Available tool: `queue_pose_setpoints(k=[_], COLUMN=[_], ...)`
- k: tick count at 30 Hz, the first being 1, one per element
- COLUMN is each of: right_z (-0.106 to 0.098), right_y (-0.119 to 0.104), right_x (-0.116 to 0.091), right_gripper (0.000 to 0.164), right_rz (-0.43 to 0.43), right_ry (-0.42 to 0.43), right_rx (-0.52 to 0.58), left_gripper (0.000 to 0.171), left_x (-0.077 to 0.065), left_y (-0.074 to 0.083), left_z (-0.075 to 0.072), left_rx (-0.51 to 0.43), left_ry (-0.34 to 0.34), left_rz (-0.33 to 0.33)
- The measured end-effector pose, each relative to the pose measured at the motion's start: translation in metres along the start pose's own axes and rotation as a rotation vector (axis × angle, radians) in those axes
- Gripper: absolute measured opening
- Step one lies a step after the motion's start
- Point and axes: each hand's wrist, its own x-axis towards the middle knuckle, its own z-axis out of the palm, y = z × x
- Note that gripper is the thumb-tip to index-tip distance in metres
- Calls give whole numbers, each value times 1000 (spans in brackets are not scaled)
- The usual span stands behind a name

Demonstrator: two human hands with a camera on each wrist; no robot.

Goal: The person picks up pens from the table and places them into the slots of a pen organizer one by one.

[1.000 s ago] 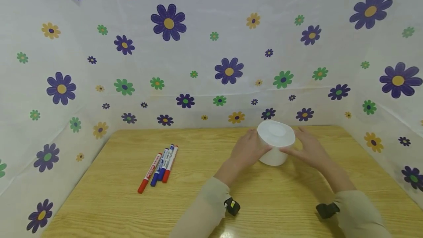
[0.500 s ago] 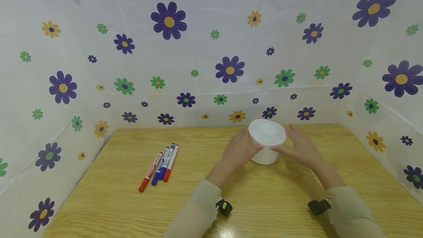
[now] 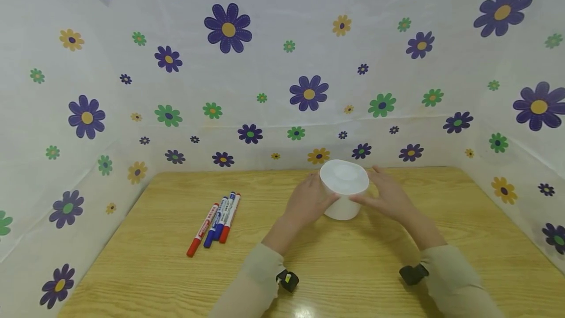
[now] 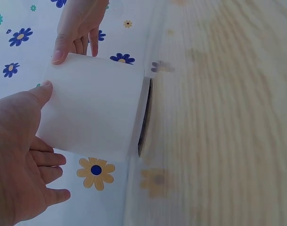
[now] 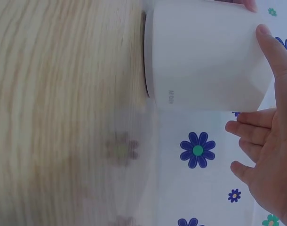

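A white round container with a slanted, dished top stands near the back of the wooden table, right of centre. From its left side my left hand holds it, thumb on the near face and fingers toward the far side. My right hand holds the opposite side in the same way. In the left wrist view the container shows a smooth wall and a dark line at its base. Small print marks the wall of the container in the right wrist view. Whether the base touches the table I cannot tell.
Several red and blue whiteboard markers lie side by side on the left of the wooden table. A white flower-patterned cloth walls in the back and both sides, close behind the container.
Both hands have moved left across the table with the white container between them. Their hold looks the same. The markers have stayed put.
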Motion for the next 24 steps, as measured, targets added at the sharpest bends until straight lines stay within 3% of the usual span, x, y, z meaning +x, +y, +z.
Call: queue_pose_setpoints(k=[17,24], right_z=[21,29], right_y=[-28,-43], right_x=[13,17], right_gripper=[79,82], right_rz=[-35,-49], right_ry=[-3,-11], right_rx=[57,72], left_gripper=[78,82], left_x=[-22,-34], left_y=[-26,-37], left_z=[-18,-26], left_rx=[-52,-47], left_ry=[41,32], left_rz=[-22,-63])
